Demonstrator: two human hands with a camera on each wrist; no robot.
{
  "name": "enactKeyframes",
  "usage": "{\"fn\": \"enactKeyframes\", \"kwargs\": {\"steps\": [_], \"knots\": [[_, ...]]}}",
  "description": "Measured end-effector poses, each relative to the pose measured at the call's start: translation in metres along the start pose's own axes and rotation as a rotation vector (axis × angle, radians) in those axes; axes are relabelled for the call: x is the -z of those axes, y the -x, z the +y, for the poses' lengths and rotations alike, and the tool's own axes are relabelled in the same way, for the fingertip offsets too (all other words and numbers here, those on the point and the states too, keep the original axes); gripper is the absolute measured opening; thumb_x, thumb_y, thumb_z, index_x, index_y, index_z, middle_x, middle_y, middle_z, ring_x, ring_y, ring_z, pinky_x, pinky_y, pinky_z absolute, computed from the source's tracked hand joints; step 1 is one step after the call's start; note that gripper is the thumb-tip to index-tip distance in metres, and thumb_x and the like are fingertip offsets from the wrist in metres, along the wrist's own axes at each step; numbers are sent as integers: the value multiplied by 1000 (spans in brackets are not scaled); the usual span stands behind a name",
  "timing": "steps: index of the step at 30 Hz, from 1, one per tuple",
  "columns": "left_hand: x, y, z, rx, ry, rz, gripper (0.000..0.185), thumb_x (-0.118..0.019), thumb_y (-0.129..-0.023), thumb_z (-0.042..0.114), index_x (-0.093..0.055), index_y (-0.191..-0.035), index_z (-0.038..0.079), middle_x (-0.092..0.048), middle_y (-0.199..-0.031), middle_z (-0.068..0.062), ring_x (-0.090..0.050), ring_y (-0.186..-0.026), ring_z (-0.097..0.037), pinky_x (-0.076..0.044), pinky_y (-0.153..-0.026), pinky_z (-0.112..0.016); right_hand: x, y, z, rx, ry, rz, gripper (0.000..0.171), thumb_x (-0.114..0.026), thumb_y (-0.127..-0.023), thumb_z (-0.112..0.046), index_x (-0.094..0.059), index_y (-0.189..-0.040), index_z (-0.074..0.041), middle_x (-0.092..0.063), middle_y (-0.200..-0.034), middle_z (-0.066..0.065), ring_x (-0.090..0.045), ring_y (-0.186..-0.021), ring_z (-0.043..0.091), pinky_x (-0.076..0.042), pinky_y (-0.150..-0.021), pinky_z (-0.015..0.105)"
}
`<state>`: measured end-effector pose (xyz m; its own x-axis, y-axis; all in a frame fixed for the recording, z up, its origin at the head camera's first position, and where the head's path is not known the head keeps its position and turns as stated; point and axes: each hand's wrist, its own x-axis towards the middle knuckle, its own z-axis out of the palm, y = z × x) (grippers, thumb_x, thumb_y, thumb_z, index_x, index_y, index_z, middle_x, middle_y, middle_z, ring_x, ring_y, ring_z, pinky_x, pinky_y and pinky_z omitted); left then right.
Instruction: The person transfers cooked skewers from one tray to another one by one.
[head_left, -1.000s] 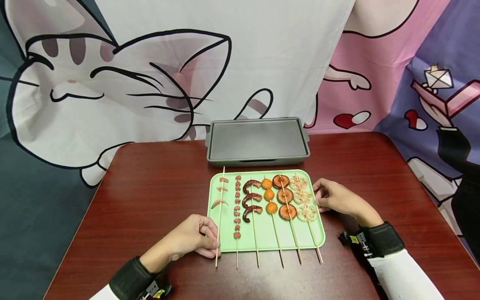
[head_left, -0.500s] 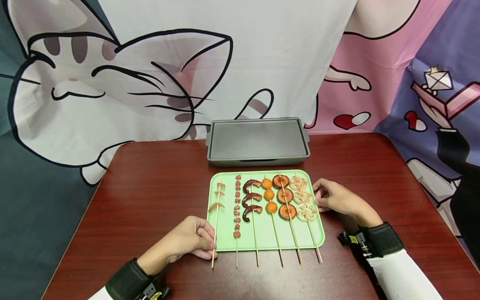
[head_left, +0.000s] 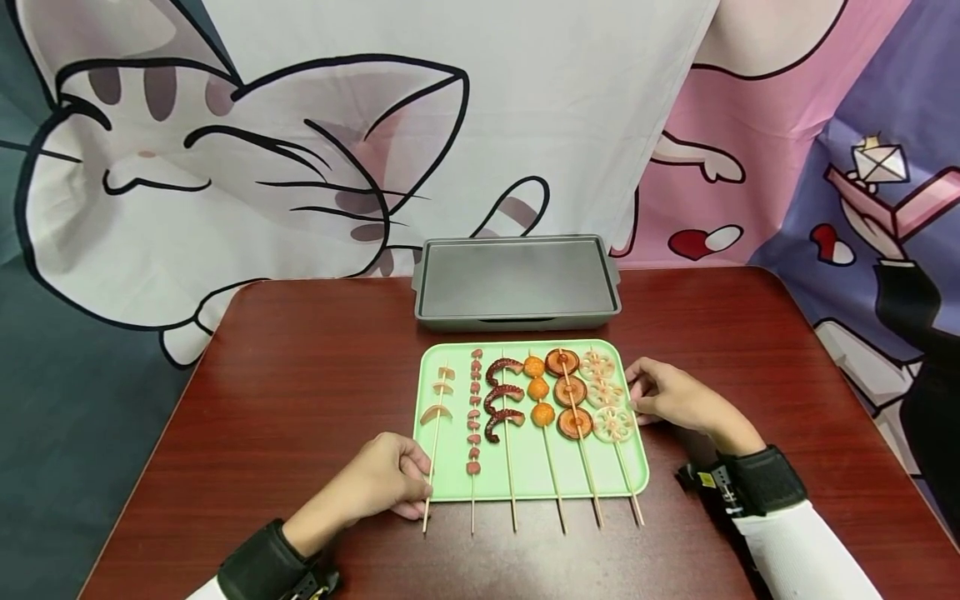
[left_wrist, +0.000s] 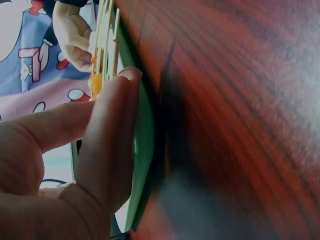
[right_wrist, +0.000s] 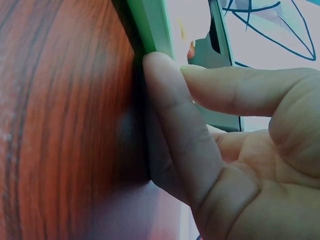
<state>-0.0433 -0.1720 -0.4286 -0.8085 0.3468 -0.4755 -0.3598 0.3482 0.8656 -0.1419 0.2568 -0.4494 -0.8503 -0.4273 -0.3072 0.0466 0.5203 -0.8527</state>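
Observation:
A green tray [head_left: 525,485] holds several skewers side by side. My left hand [head_left: 393,482] pinches the stick of the leftmost skewer [head_left: 437,410], which carries pale curved pieces, at the tray's near left corner. In the left wrist view its fingers [left_wrist: 120,100] lie against the tray rim [left_wrist: 142,145]. My right hand [head_left: 663,393] holds the tray's right edge beside the lotus-root skewer [head_left: 604,397]. The right wrist view shows a fingertip [right_wrist: 160,70] pressed on the green rim [right_wrist: 152,25]. Between lie skewers of red bits [head_left: 474,417], tentacle [head_left: 502,400], orange balls [head_left: 537,390] and mushroom slices [head_left: 568,392].
A grey rectangular tray [head_left: 516,282] stands just behind the green one, near the table's far edge. The dark red table [head_left: 300,375] reaches out on both sides. A cartoon-printed cloth [head_left: 262,150] hangs behind. Skewer sticks jut over the green tray's near edge.
The leftmost skewer has slid toward me: its tip, earlier past the tray's far edge, now lies inside the tray. My left hand drew back slightly with it. The right hand stayed put.

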Motion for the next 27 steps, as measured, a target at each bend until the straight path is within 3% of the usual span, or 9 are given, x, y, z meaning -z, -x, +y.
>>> {"fn": "enactKeyframes", "kwargs": {"steps": [6,11,18,27], "knots": [[-3,-1,4,-11,-151,36,16,-72,-83,-8,-63,-95,-9,-69,-68,-13,-72,-55,-21,-65,-54,-36,0,2,1,-3,4,3,33,-61,-94,9,-49,-124,14,-60,-93,15,-64,-78,21,-65,-65,30],[-7,-2,7,-14,-215,51,14,-73,-83,-7,-64,-94,-8,-69,-64,-13,-70,-51,-19,-63,-51,-35,0,4,1,-4,9,6,33,-61,-94,9,-49,-124,14,-60,-94,15,-64,-79,21,-65,-65,30],[-8,-4,5,-13,-231,56,15,-74,-85,-4,-64,-95,-8,-68,-65,-12,-69,-50,-18,-63,-50,-35,1,7,3,-2,16,8,33,-61,-94,8,-49,-124,14,-61,-93,15,-64,-78,20,-64,-65,30],[2,-1,7,-38,-223,59,11,-72,-91,4,-65,-91,-4,-68,-68,-12,-70,-52,-21,-63,-49,-37,2,0,5,-4,-28,-8,32,-59,-93,11,-48,-123,15,-58,-92,16,-64,-77,21,-65,-66,31]]}}
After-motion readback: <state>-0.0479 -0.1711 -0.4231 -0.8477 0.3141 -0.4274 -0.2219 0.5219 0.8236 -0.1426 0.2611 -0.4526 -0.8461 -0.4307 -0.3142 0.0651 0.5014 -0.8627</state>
